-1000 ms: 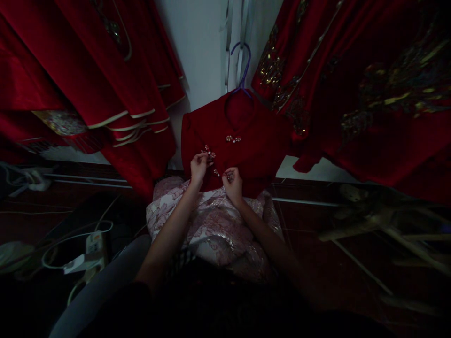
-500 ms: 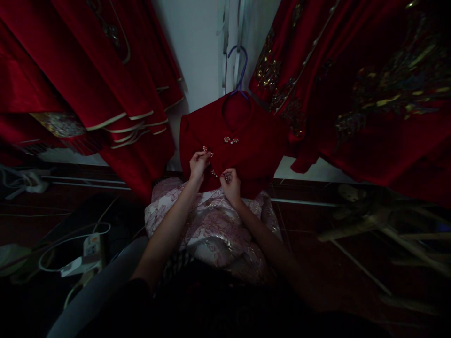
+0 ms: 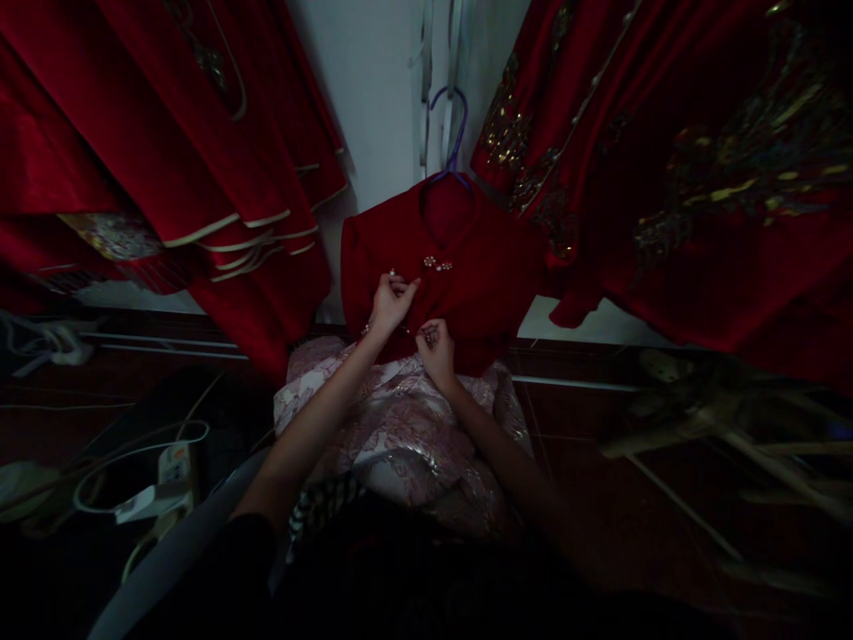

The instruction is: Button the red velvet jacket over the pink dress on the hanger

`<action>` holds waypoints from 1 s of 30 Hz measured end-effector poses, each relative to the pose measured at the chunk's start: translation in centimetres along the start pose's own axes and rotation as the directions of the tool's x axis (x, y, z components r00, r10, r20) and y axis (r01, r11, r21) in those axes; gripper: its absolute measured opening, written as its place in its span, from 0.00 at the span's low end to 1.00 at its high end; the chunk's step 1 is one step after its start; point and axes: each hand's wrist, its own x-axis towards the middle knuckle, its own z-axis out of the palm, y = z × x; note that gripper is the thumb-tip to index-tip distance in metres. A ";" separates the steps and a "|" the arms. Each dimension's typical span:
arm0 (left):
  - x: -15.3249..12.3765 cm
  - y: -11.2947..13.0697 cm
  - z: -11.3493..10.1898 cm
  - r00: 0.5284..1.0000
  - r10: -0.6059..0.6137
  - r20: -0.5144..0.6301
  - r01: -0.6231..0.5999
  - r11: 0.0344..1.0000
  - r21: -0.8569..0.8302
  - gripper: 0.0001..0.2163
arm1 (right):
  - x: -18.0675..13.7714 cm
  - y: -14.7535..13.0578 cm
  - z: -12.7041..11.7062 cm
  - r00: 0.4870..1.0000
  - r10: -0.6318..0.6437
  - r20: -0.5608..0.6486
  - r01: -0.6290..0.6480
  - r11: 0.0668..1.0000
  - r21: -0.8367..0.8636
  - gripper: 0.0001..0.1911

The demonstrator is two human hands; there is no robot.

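Note:
A red jacket hangs from a purple hanger, its lower part over a pink-and-white shiny cloth. A beaded flower clasp sits below its neckline. My left hand is over the jacket front, just below and left of that clasp, thumb and forefinger closed together; anything between them is too small to make out. Another beaded ornament shows beside its wrist. Lower and to the right, my right hand is closed in a pinch on the jacket's lower front, beside small beads.
Red garments with pale trim hang at left, and a red garment with gold embroidery hangs at right. A power strip with white cables lies at lower left. A wooden stool or frame stands at right.
My left hand has moved up and right, away from the beaded ornaments on the jacket's left front edge. My right hand stays in place, still pinched.

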 end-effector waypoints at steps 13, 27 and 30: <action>3.1 5.5 0.9 0.604 0.513 0.610 -0.796 0.357 0.489 0.09 | 0.0 0.3 0.1 1.000 0.008 0.009 -0.008 1.000 0.012 0.07; 5.7 7.8 -0.7 0.576 0.503 0.644 -0.731 0.670 0.131 0.02 | 7.4 -7.9 -3.3 0.862 -0.354 -0.363 0.326 0.935 -0.137 0.07; 5.7 7.9 -0.4 0.534 0.510 0.675 -0.792 0.581 0.188 0.05 | 11.5 -10.6 -3.7 0.836 -0.466 -0.291 0.424 0.884 -0.197 0.06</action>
